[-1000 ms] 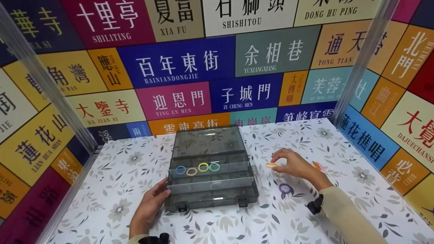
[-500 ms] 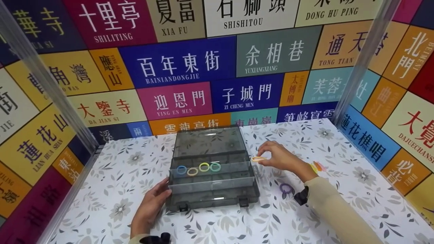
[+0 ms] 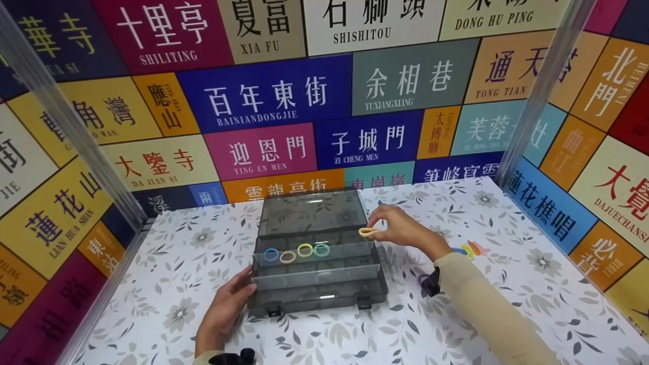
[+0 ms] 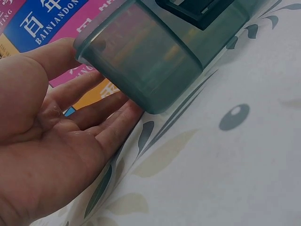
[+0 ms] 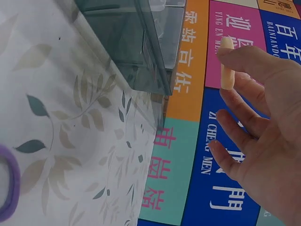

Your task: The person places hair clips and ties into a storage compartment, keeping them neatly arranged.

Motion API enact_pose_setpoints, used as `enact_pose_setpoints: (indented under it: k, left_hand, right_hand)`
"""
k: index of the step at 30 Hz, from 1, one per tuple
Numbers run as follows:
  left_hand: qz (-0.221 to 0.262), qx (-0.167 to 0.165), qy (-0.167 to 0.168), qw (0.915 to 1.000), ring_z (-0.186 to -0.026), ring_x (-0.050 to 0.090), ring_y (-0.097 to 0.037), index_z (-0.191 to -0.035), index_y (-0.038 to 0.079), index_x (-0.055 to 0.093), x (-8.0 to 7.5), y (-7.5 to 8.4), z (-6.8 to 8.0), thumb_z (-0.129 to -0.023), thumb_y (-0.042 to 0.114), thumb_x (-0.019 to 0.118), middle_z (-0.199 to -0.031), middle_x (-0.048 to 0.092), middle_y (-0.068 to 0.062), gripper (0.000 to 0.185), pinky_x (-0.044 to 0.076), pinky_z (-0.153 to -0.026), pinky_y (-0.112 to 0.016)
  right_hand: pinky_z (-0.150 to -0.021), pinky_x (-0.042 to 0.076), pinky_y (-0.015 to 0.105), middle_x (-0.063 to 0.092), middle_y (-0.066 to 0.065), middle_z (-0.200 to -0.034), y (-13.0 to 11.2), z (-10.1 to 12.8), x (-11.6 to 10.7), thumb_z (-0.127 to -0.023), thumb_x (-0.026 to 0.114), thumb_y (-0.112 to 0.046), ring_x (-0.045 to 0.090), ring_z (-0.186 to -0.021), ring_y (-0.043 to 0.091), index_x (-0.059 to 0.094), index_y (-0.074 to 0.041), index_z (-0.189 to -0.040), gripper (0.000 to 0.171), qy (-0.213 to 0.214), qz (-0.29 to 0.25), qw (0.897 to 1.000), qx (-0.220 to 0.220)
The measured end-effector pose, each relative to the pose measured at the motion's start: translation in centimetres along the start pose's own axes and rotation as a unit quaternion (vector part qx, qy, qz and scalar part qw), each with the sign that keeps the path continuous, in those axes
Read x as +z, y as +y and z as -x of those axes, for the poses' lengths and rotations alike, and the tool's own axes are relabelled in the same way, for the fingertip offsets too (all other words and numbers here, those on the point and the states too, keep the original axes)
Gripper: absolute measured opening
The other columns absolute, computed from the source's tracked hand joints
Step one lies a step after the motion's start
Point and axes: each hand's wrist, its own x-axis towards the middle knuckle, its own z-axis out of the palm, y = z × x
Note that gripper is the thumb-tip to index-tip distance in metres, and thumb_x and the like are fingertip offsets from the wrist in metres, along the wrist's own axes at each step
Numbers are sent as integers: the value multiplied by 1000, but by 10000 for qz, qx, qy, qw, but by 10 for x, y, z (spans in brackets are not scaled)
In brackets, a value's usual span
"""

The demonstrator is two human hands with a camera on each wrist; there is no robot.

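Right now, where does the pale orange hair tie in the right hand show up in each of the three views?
Head: the pale orange hair tie is pinched by the right hand at the right edge of the grey organizer box.
Left wrist: not in it; only the left hand against the box corner.
Right wrist: hair tie upper right, at the fingertips.
Shared landmark: the grey organizer box.

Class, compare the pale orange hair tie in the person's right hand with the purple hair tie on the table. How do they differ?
The pale orange hair tie is pinched in the right hand, above the storage box; the purple hair tie lies flat on the floral tablecloth, touched by nothing. One is light orange, the other purple. Both are small elastic loops.
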Motion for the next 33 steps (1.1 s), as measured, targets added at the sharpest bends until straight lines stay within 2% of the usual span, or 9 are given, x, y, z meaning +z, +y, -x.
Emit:
enact_pose_setpoints:
  k: [6, 11, 14, 20, 27, 33]
  left_hand:
    - [-18, -38, 63, 10000, -151, 30, -36, -152, 6, 42, 1, 2, -1, -96, 8, 63, -161, 34, -20, 59, 30, -123, -52]
    - [-64, -117, 45, 9999, -151, 30, -36, -152, 7, 42, 0, 3, 0, -96, 10, 63, -161, 35, -20, 59, 30, -123, -53]
    - [-81, -128, 18, 9999, -151, 30, -36, -152, 7, 42, 0, 3, 0, -96, 11, 63, -161, 34, -21, 60, 30, -123, -53]
    - [-62, -93, 0, 9999, -152, 28, -36, -152, 6, 41, -1, 3, 0, -96, 10, 64, -161, 33, -21, 61, 29, -123, -53]
    - [-112, 65, -23, 9999, -152, 28, -37, -152, 5, 40, -2, 1, 0, -96, 9, 64, -161, 33, -23, 61, 29, -123, -52]
    - [-100, 45, -33, 9999, -151, 29, -38, -153, 5, 39, -1, 1, 0, -97, 9, 62, -160, 33, -23, 60, 29, -123, -53]
  right_hand:
    - [-106, 46, 57, 62, 14, -127, -3, -10, 5, -86, 79, -22, 56, -122, 36, 76, -14, -99, 15, -40, -249, 9995, 193]
    - [-99, 51, 53, 62, 13, -128, -7, -19, 11, -89, 77, -24, 56, -122, 35, 75, -15, -101, 15, -82, -502, 9985, 212]
    - [-100, 50, 54, 63, 12, -128, -11, -24, 14, -89, 77, -25, 56, -123, 35, 76, -16, -102, 17, -100, -669, 9972, 315]
    - [-108, 45, 56, 63, 13, -128, -14, -35, 23, -88, 77, -25, 56, -124, 35, 76, -14, -102, 18, -169, -662, 9968, 422]
    - [-106, 46, 54, 65, 14, -124, -18, -47, 31, -88, 78, -19, 57, -122, 35, 76, -11, -102, 16, -156, -711, 9958, 563]
    - [-104, 48, 51, 69, 14, -118, -20, -56, 41, -86, 78, -17, 60, -118, 34, 78, -9, -99, 15, -83, -542, 9977, 405]
